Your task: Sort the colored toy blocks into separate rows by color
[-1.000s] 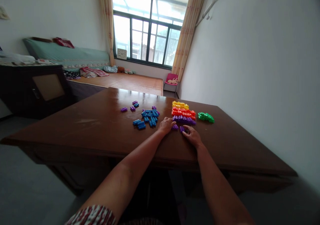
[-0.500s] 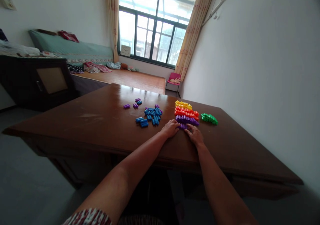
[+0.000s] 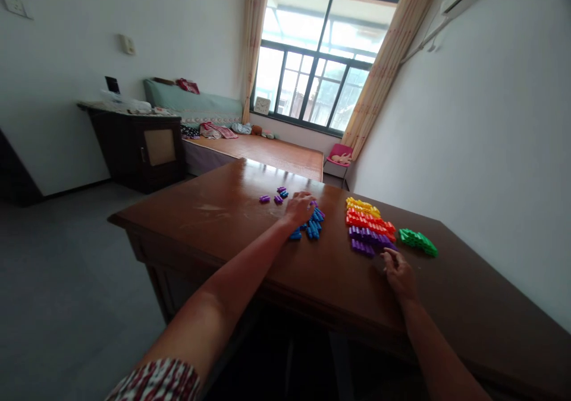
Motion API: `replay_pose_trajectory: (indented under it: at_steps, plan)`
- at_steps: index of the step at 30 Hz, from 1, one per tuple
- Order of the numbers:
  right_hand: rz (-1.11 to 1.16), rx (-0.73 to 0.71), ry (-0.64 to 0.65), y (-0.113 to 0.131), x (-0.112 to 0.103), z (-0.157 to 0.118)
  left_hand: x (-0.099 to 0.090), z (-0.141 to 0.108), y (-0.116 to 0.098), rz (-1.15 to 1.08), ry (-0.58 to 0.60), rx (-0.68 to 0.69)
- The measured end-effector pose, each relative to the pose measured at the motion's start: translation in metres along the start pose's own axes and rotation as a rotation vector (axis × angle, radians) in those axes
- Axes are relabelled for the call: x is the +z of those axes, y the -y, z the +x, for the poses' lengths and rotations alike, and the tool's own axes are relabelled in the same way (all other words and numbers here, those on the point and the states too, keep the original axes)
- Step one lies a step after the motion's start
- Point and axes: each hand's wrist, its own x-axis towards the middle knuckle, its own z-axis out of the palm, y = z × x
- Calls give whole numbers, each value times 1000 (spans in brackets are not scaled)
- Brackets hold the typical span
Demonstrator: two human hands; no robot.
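My left hand (image 3: 300,208) reaches over the loose pile of blue pieces (image 3: 314,228), fingers stretched out and bent a little at a purple piece (image 3: 314,204) on the pile's far side. Part of the pile is hidden under that hand. My right hand (image 3: 399,271) hovers or rests just right of a short purple row (image 3: 363,247), its fingers slightly apart and holding nothing I can see. Behind the short row lies a longer purple row (image 3: 371,236). Red-orange rows (image 3: 370,221) and yellow rows (image 3: 363,206) lie farther back.
Green pieces (image 3: 418,241) lie grouped right of the rows. A few purple pieces (image 3: 264,199) and a blue one (image 3: 284,194) are scattered left of the pile. The brown table (image 3: 214,228) has its left corner in view. Beyond stand a dark cabinet (image 3: 129,151) and a bed (image 3: 276,154).
My left hand has left the short purple row and moved leftward to the blue pile. My right hand has drawn off to the row's right. The view has swung left.
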Motion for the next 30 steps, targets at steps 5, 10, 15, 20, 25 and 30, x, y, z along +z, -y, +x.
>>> replay_pose_trajectory:
  at_steps: [5,10,15,20,25,30]
  plan:
    - [-19,-295,138,66,43,12,-36,14,108,226,81,-432]
    - [-86,-539,268,124,127,69,-20,5,152,260,193,-387]
    - [-327,-423,291,131,192,137,-7,-4,151,236,220,-149]
    - [-521,-206,473,138,223,168,-7,-3,148,246,309,-69]
    - [-380,-218,334,166,213,155,-16,-2,146,257,240,-90]
    - [29,-351,227,161,141,112,-24,-1,141,301,230,-126]
